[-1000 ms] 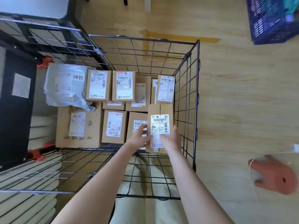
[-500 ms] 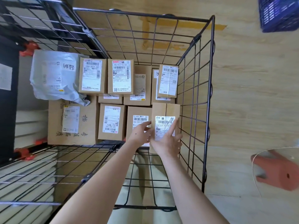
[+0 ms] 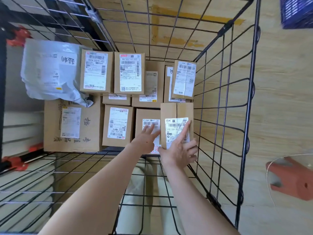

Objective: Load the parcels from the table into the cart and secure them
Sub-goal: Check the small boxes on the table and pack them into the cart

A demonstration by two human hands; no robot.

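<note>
I look straight down into a black wire cart (image 3: 250,102) holding several labelled cardboard parcels and a grey plastic mail bag (image 3: 50,72). A brown parcel (image 3: 176,112) with a white label lies at the near right, against the cart's right wall. My right hand (image 3: 179,150) rests on its label with the index finger stretched out and straight. My left hand (image 3: 145,139) lies with straight spread fingers on the neighbouring parcel (image 3: 147,116) just to the left. Neither hand grips anything.
A large flat carton (image 3: 72,126) fills the cart's near left. Outside the cart, a blue plastic crate (image 3: 296,12) stands at the top right on the wooden floor, and a red object (image 3: 291,180) lies at the right. Red clamps (image 3: 18,36) sit on the left.
Both hands have let go of the near-right parcel, which now lies lower in the cart. The fingers have straightened, and my view has come closer to the cart.
</note>
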